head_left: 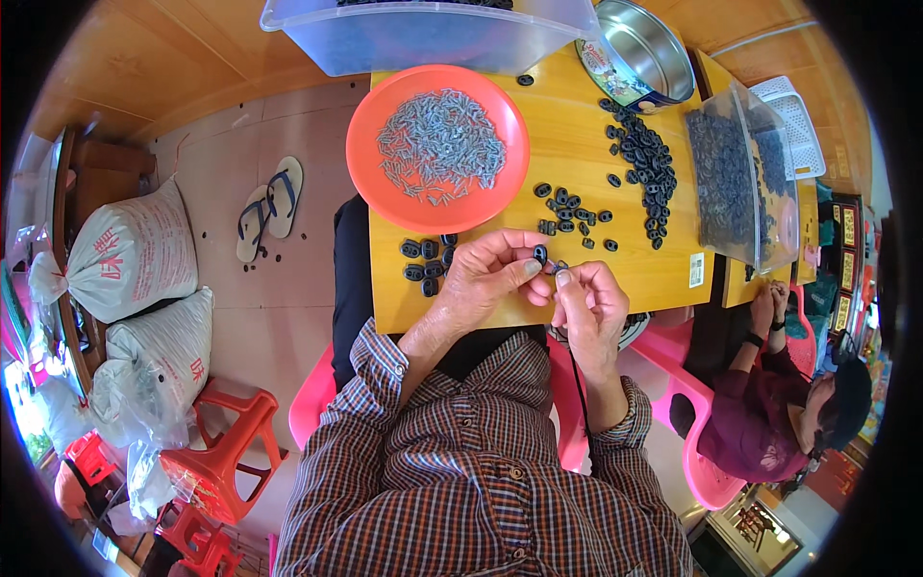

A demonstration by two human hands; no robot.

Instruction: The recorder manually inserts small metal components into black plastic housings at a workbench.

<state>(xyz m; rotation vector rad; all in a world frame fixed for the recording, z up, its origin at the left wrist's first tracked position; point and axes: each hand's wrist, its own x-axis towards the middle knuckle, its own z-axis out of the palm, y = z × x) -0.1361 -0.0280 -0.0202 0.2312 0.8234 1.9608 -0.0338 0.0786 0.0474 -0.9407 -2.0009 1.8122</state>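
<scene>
Above the table's near edge, my left hand (pixel 492 281) pinches a small black two-holed cord lock (pixel 539 254) between thumb and fingers. Close beside it, my right hand (pixel 592 310) is closed in a pinch; what sits at its fingertips is too small to name. An orange-red bowl (pixel 361 183) holds a heap of small grey metal pieces, probably springs. Several black cord locks (pixel 430 269) lie in a group left of my left hand. Beyond my hands, smaller loose black parts (pixel 572 213) are scattered on the yellow table (pixel 553 317).
A larger pile of black parts (pixel 652 168) lies right of centre. Clear bins (pixel 433 43) (pixel 745 183) and an open round tin (pixel 642 53) stand around the table. At right, another person (pixel 769 413) sits at a table. White sacks (pixel 135 250), sandals (pixel 267 212) and a red stool (pixel 226 452) are at left.
</scene>
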